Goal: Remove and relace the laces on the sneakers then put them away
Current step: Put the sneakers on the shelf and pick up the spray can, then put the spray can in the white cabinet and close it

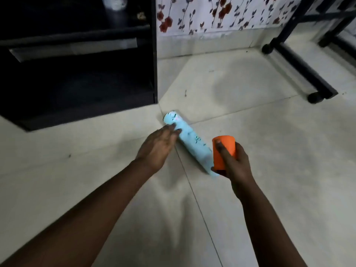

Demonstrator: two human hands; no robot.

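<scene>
No sneakers or laces are in view. A light blue cylindrical can (189, 140) with small printed marks lies on its side on the pale tiled floor (260, 151). My left hand (159, 145) reaches over its far end with straight fingers, the fingertips touching the can. My right hand (234, 162) grips an orange cap (223, 151) just over the near end of the can, with a finger laid along the cap's side. The can's near end is partly hidden behind the cap.
A black open shelf unit (77, 74) stands on the floor at the left, close behind the can. A black metal frame with round feet (300, 68) runs along the floor at the right. Floral wallpaper (212, 14) covers the back wall.
</scene>
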